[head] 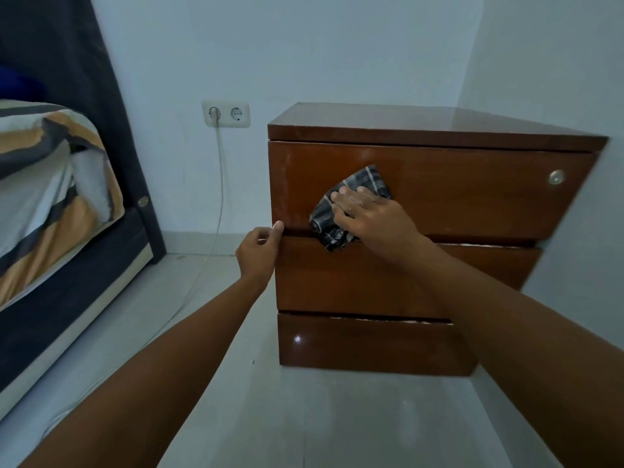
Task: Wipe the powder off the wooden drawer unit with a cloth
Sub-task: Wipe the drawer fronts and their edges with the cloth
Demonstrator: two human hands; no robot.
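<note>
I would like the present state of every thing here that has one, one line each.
Brown wooden drawer unit: three drawers closed, pale powder smears near left edge.
Dark checked cloth: crumpled, pressed on top drawer front.
Right hand: flat on cloth.
Left hand: fingertips touching unit's left corner.
White double wall socket: left outlet plugged, right free.

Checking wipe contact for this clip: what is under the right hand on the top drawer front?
The right hand presses a dark checked cloth flat against the top drawer front. The cloth's edges show around the fingers; any powder beneath it is covered and cannot be seen.
</note>
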